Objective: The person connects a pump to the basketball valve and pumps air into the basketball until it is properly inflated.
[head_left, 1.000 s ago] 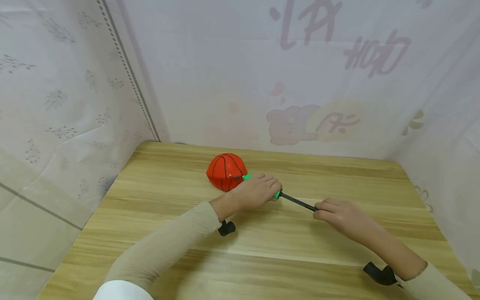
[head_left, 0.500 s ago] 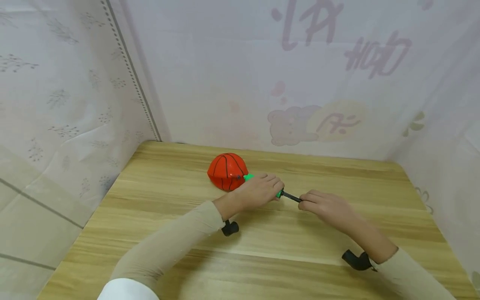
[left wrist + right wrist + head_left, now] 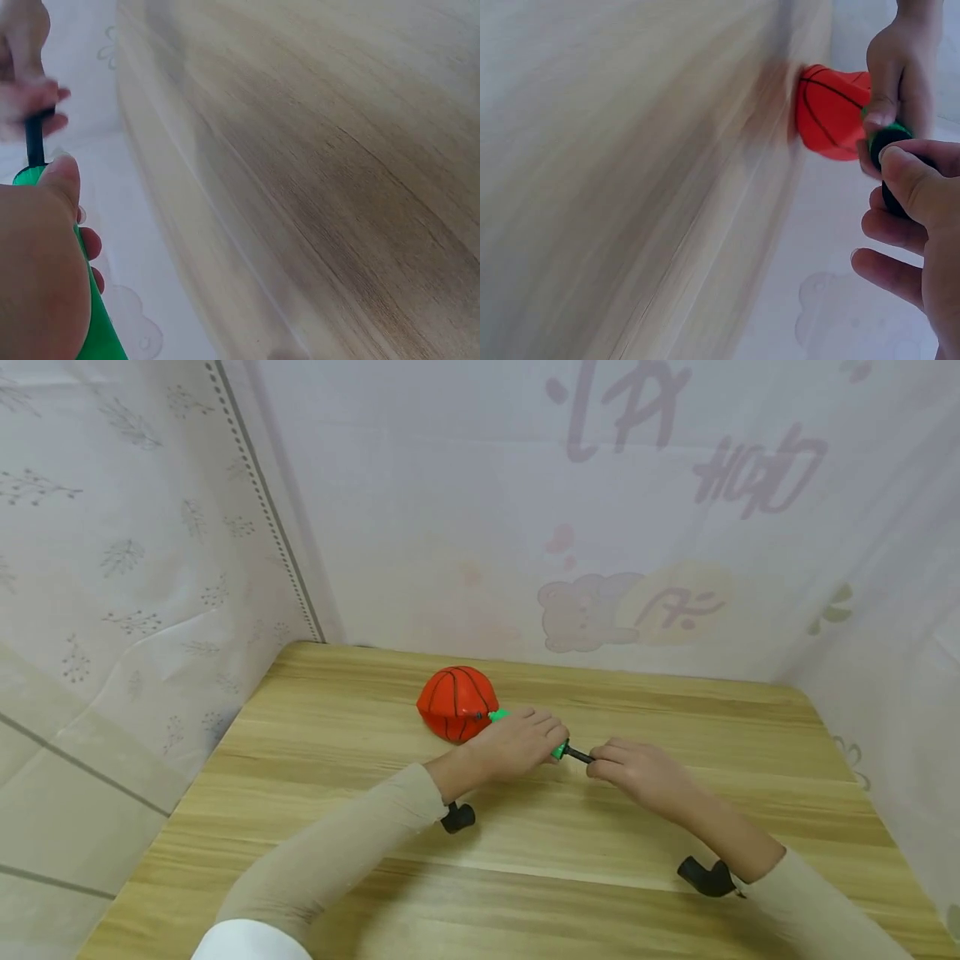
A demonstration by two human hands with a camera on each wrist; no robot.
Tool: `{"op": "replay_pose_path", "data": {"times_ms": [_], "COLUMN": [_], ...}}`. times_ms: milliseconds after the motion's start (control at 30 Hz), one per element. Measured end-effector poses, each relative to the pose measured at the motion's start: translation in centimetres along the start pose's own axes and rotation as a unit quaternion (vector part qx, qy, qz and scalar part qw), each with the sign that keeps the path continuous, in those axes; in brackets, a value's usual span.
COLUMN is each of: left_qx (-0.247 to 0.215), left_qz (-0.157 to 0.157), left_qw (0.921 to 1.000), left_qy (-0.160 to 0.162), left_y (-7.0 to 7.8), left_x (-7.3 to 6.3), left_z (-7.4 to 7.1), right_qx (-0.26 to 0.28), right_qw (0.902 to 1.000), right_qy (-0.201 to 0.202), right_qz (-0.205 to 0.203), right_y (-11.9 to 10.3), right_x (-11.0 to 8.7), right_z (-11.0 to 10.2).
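A red ball (image 3: 454,700) with black basketball lines, partly deflated and creased along its side, sits on the wooden table. The green barrel of a hand pump (image 3: 103,339) points at the ball, its tip meeting the ball's side. Around that barrel curl the fingers of my left hand (image 3: 519,743). My right hand (image 3: 637,772) pinches the black handle (image 3: 895,202) at the other end, thumb against fingers. A short piece of black rod (image 3: 579,754) shows between the two hands. Where the tip enters the ball is too small to make out.
The wooden table (image 3: 315,735) has printed cloth (image 3: 420,527) hanging behind it and at both sides. A black wrist mount (image 3: 459,817) juts below the left wrist, another black mount (image 3: 705,877) below the right.
My right hand has moved left toward my left hand, and the exposed pump rod has become much shorter. The left hand and the ball have stayed almost in place.
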State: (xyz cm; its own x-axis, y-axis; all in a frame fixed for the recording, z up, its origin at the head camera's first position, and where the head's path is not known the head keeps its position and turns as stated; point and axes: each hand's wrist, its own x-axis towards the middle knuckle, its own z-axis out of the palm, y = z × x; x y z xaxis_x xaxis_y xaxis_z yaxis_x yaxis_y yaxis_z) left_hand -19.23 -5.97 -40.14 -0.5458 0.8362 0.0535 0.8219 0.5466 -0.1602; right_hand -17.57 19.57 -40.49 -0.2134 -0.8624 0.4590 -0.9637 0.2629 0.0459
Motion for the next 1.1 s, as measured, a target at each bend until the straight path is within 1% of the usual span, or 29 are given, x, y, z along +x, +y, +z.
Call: {"op": "replay_pose_path", "data": {"times_ms": [267,367,467,567,700,933,1100], "left_qx": [0.008,0.003,0.002,0.007,0.018,0.032,0.028], "left_qz": [0.003,0.003,0.003,0.002,0.000,-0.001,0.003], "left_qw": [1.0000,1.0000,1.0000,1.0000,0.9998,0.9995,0.9995], "left_qy": [-0.002,0.000,0.002,0.001,0.000,-0.005,-0.012], "left_y": [-0.1,-0.2,-0.2,-0.2,-0.1,0.4,0.6], "left_x": [-0.1,-0.1,-0.1,0.1,0.2,0.4,0.4], "left_z": [-0.1,-0.1,0.0,0.2,0.4,0.2,-0.1], "right_qx": [-0.025,-0.031,-0.036,-0.039,-0.035,0.007,0.014], "right_qw": [0.9997,0.9995,0.9993,0.9989,0.9985,0.9996,0.9996], "right_qy": [0.001,0.001,-0.005,-0.024,-0.041,-0.026,-0.025], "right_qz": [-0.004,-0.003,0.001,0.009,0.010,0.002,0.004], "right_y": [-0.7,-0.7,-0.8,-0.7,-0.5,0.1,0.2], "right_x": [-3.5,-4.3,-4.5,-4.0,-2.6,0.1,0.9], "right_z": [-3.0,-3.6,-3.9,-3.6,-2.6,-0.1,0.7]}}
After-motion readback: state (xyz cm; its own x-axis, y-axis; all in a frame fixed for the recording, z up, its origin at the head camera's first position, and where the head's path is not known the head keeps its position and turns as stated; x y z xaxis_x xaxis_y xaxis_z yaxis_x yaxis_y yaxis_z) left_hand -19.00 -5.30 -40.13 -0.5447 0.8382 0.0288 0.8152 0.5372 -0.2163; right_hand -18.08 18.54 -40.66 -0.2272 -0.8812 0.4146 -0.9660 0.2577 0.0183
